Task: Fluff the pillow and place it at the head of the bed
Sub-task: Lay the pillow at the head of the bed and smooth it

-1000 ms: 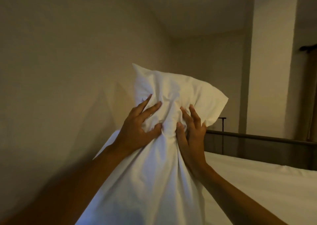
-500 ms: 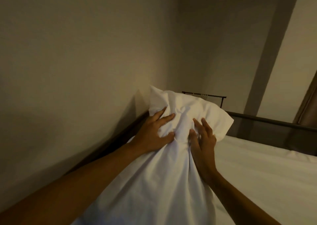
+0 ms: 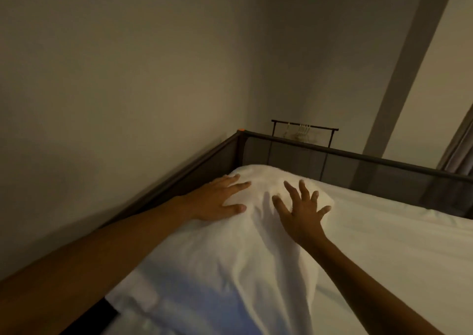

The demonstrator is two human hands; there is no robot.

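A white pillow [image 3: 230,245] lay in the bed's [image 3: 384,245] far-left corner against the dark frame [image 3: 358,153], both hands, left [image 3: 217,201] and right [image 3: 302,214], spread flat upon it, grasping nothing; placing seemed underway, with smoothing and squaring it probably next.

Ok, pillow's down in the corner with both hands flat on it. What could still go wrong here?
1. The left hand presses the pillow close beside the dark bed rail; a push that way might wedge the edge against the rail.
2. Both palms, the right hand included, bear down flat, which may flatten the fluffing.
3. Loose pillowcase fabric trails toward the camera and could stay bunched.
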